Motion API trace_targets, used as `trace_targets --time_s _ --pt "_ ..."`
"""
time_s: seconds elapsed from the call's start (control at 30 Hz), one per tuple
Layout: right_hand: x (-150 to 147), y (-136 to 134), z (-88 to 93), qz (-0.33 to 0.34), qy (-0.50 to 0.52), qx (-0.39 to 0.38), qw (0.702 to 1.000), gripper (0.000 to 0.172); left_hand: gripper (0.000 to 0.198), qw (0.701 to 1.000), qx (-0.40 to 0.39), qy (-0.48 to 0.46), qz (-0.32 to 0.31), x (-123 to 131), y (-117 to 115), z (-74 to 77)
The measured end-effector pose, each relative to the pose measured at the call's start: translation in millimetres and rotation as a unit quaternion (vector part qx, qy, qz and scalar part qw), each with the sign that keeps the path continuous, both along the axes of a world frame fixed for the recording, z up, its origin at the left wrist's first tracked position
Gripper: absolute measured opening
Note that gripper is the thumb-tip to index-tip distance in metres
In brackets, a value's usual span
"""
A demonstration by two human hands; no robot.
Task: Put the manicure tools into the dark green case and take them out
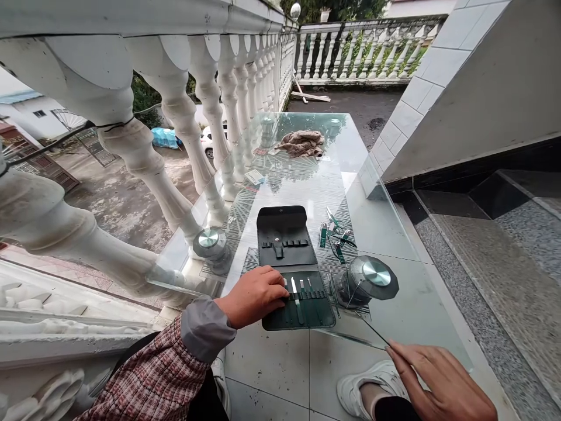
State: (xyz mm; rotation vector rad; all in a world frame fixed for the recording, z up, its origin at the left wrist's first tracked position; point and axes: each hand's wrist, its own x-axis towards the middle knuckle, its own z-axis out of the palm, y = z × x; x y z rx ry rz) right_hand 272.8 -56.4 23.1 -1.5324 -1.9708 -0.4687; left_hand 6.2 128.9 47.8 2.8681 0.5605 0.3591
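A black manicure case point(293, 324) lies unfolded on the glass table. Its lower panel has several slim metal tools point(300, 301) in elastic loops; the upper panel's loops hold nothing. At the left edge of the lower panel, my left hand point(258, 295) is closed, its curled fingers on the case by the loops. My right hand point(442, 380), lower right, pinches a thin dark rod-like tool point(372, 328) that points toward the table; its exact kind is unclear. Several nail clippers and small scissors point(336, 237) lie in a pile right of the case. More thin tools point(333, 289) lie beside its lower panel.
Round metal-topped table supports point(376, 272) show under the glass tabletop point(385, 234). A crumpled brown cloth point(301, 143) and a small card point(254, 177) lie farther back. A white balustrade point(175, 117) runs along the left; stone steps point(495, 245) are at the right.
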Motion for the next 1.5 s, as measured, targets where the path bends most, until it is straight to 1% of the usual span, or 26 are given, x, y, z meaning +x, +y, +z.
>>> trace_targets --time_s 0.07,0.13,0.27,0.43,0.53,0.63,0.77,0.9,1.07,1.2,1.37,1.5 --pt "-2 2 2.3 -0.002 0.059 0.015 0.998 0.020 0.009 1.000 0.000 -0.001 0.000 0 0 0.3" --pt "-6 4 3.3 -0.001 0.089 0.026 0.996 0.027 0.008 1.000 0.000 0.000 0.001 0 0 0.1" --pt "-20 10 1.4 0.028 0.084 0.019 0.996 0.042 0.008 1.000 0.002 0.008 0.002 1 0 -1.2" --pt "-39 16 -2.7 0.063 0.065 0.001 0.996 0.046 0.007 1.000 0.011 0.017 0.007 1 0 -2.1" --pt "-47 19 -3.3 0.073 0.064 0.002 0.995 0.048 0.007 1.000 0.015 0.021 0.007 1 -1 -1.9" --pt "-54 23 -2.6 0.080 0.056 0.004 0.995 0.048 0.007 1.000 0.018 0.020 0.006 1 -1 -2.5" --pt "-64 29 0.7 0.087 0.034 0.003 0.996 0.044 0.007 1.000 0.018 0.019 0.008 1 -1 -4.2" --pt "-72 36 3.5 0.076 -0.006 0.008 0.997 0.037 0.008 1.000 0.013 0.017 0.007 1 -1 -4.3" --pt "-72 38 -3.2 0.058 -0.048 0.008 0.997 0.036 0.011 1.000 0.008 0.014 0.007 0 -1 -2.6" --pt "-71 37 -9.4 0.062 -0.073 0.009 0.995 0.036 0.012 1.000 0.004 0.012 0.006 0 -1 -3.0" --pt "-71 36 -9.5 0.051 -0.090 0.013 0.995 0.039 0.012 1.000 0.008 0.008 0.005 0 0 -5.2" --pt "-70 37 -9.9 0.058 -0.096 0.010 0.994 0.039 0.015 1.000 0.012 0.008 0.006 1 0 -4.7"
